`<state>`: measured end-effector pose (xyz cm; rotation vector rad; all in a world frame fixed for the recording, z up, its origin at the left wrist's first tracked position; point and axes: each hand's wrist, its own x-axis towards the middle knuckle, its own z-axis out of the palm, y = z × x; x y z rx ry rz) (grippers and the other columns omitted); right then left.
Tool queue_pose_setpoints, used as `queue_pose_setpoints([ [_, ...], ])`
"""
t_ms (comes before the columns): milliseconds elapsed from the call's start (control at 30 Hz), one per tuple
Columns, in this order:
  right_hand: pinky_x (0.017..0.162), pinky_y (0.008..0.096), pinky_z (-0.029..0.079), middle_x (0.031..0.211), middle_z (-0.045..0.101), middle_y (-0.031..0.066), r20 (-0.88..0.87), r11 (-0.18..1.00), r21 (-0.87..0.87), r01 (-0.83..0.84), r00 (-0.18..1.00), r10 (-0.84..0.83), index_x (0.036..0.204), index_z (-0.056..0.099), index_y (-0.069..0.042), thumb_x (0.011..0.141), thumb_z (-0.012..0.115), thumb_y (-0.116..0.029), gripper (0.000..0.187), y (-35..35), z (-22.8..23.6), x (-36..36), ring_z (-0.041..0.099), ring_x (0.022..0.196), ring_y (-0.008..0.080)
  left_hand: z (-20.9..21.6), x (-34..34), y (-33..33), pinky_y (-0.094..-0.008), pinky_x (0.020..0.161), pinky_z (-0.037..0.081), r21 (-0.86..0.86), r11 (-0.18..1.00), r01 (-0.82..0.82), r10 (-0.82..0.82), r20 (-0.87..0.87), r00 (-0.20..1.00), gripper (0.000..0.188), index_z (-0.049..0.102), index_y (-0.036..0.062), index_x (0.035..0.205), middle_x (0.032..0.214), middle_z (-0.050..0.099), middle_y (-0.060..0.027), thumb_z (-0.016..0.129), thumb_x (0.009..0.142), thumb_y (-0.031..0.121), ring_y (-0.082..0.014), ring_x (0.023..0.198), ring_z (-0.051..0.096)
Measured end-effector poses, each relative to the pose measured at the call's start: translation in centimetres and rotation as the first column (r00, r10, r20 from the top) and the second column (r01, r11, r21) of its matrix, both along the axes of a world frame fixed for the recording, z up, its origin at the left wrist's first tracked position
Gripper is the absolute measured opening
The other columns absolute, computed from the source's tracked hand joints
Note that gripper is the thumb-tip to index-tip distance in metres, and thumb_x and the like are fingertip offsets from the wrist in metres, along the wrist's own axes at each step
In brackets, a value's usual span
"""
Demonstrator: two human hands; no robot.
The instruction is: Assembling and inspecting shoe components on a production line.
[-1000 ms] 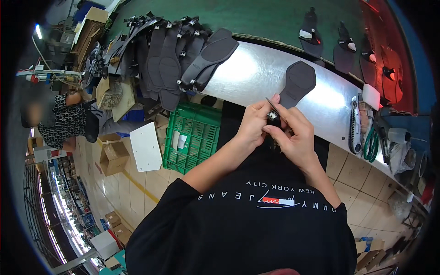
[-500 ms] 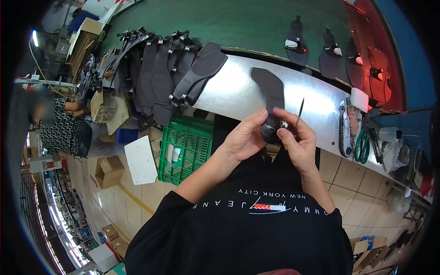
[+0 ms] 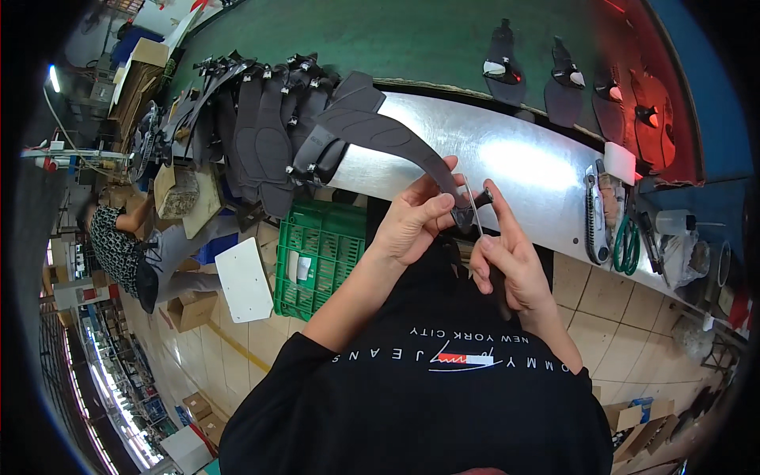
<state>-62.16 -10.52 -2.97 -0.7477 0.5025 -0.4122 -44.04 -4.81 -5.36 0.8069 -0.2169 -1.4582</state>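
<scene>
Left hand: the left hand (image 3: 413,226), just off the table's near edge, thumb and fingers closed on the narrow end of a dark grey sole (image 3: 388,136); forearm slants in from the lower edge.
Right hand: the right hand (image 3: 514,263) faces it, a thin tool (image 3: 473,210) pinched at the thumb, forefinger stretched to the sole's dark end piece.
Sole: arches leftward above the near edge, broad end over the pile's right side; whether they touch, I cannot tell.
Near edge: a green crate (image 3: 326,271) stands below its left part, a white board (image 3: 244,281) just beside.
Open room: bare metal of the table (image 3: 542,154) from beyond the hands rightward to the tools.
Right end: long grey tool (image 3: 597,218), green-handled scissors (image 3: 627,247) and clear cup (image 3: 673,222) crowd it.
Left end: pile of soles (image 3: 265,138) blocks it.
Far edge: green belt (image 3: 419,47) beyond, sandal pieces (image 3: 504,67) on its right part.
Far left: a person (image 3: 119,245), bent over.
</scene>
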Motion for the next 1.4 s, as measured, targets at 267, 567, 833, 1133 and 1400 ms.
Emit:
queue_pose_setpoints([
  [267, 0.045, 0.0194, 0.035, 0.064, 0.045, 0.0014, 0.031, 0.981, 0.188, 0.047, 0.998, -0.054, 0.147, 0.029, -0.015, 0.099, 0.046, -0.012, 0.051, 0.8, -1.1, 1.1, 0.042, 0.047, 0.0079, -0.7, -0.3, -0.1, -0.0284, 0.088, 0.049, -0.044, 0.999, -0.018, 0.023, 0.128, 0.991, 0.060, 0.051, 0.0069, 0.134, 0.109, 0.063, -0.0030, 0.071, 0.079, -0.004, -0.0138, 0.100, 0.061],
  [567, 0.038, 0.0191, 0.028, 0.058, 0.036, -0.0038, 0.011, 0.945, 0.110, 0.307, 0.951, -0.310, 0.142, 0.038, -0.007, 0.103, 0.039, -0.031, 0.046, -1.4, -1.0, -0.9, 0.031, 0.042, 0.0046, 2.0, 4.0, -1.0, -0.0249, 0.081, 0.048, -0.072, 0.991, 0.114, -0.069, 0.462, 0.884, 0.047, 0.058, 0.0011, 0.126, 0.106, 0.064, -0.0034, 0.070, 0.081, 0.006, -0.0106, 0.092, 0.060],
  [833, 0.040, 0.0190, 0.029, 0.064, 0.040, -0.0028, -0.098, 0.895, -0.010, 0.447, 0.890, -0.446, 0.128, 0.047, -0.002, 0.102, 0.042, -0.024, 0.034, -4.5, -3.1, -4.5, 0.035, 0.046, 0.0047, 4.7, 19.5, 3.5, -0.0267, 0.077, 0.051, 0.051, 0.894, -0.445, 0.116, 0.933, 0.340, 0.039, 0.062, -0.0060, 0.118, 0.107, 0.068, -0.0146, 0.063, 0.090, 0.022, -0.0170, 0.090, 0.066],
  [1133, 0.061, 0.0284, 0.041, 0.075, 0.053, 0.0062, -0.257, 0.365, -0.930, 0.031, 0.657, -0.709, 0.115, 0.066, -0.003, 0.090, 0.052, -0.003, 0.028, -8.8, -5.6, -4.8, 0.052, 0.067, 0.0159, 4.9, 13.6, -1.8, -0.0385, 0.092, 0.046, -0.252, 0.907, -0.338, 0.139, 0.936, -0.324, 0.039, 0.070, 0.0022, 0.106, 0.110, 0.066, -0.0152, 0.075, 0.077, 0.028, -0.0296, 0.105, 0.061],
  [1400, 0.074, 0.0422, 0.045, 0.083, 0.058, 0.0109, -0.334, 0.141, -0.912, -0.386, 0.495, -0.802, 0.120, 0.062, -0.008, 0.083, 0.061, -0.008, 0.036, -11.1, -5.8, -4.8, 0.056, 0.083, 0.0299, -5.2, 5.2, -21.7, -0.0417, 0.102, 0.039, -0.104, 0.989, -0.106, 0.076, 0.969, -0.235, 0.061, 0.062, 0.0061, 0.122, 0.132, 0.053, -0.0199, 0.070, 0.079, 0.048, -0.0339, 0.123, 0.049],
])
